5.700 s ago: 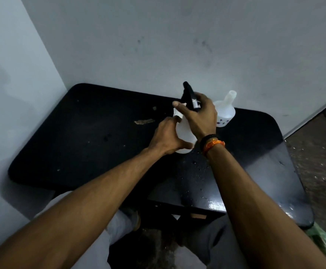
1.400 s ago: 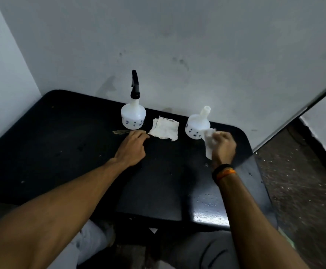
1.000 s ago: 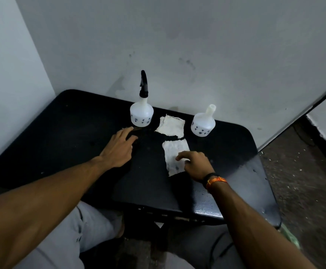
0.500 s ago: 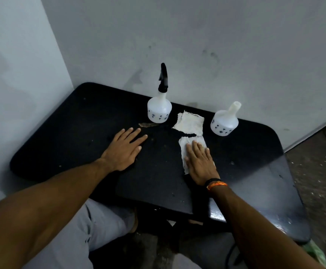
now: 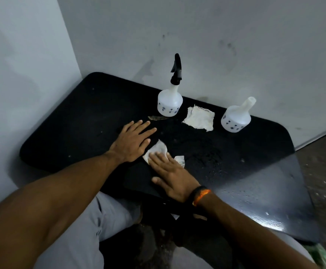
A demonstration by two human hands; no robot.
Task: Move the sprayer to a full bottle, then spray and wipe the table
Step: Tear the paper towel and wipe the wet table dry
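Note:
A white bottle (image 5: 169,103) with the black sprayer (image 5: 176,70) on top stands at the back of the black table (image 5: 65,129). A second white bottle (image 5: 235,118) with a bare neck stands to its right. My right hand (image 5: 170,174) lies flat, fingers spread, pressing a white cloth (image 5: 157,150) onto the table near the front middle. The cloth shows at the fingertips and beside the hand. My left hand (image 5: 132,141) rests flat and open on the table just left of the cloth, holding nothing.
A second white cloth (image 5: 199,118) lies between the two bottles. A small brown scrap (image 5: 156,118) lies in front of the sprayer bottle. Water droplets shine on the right front of the table. Walls close in behind and to the left; the floor (image 5: 325,171) is on the right.
My right hand has slid the cloth left and toward me across the table, close to my left hand. The left hand has stayed flat in place. The bottles have not moved.

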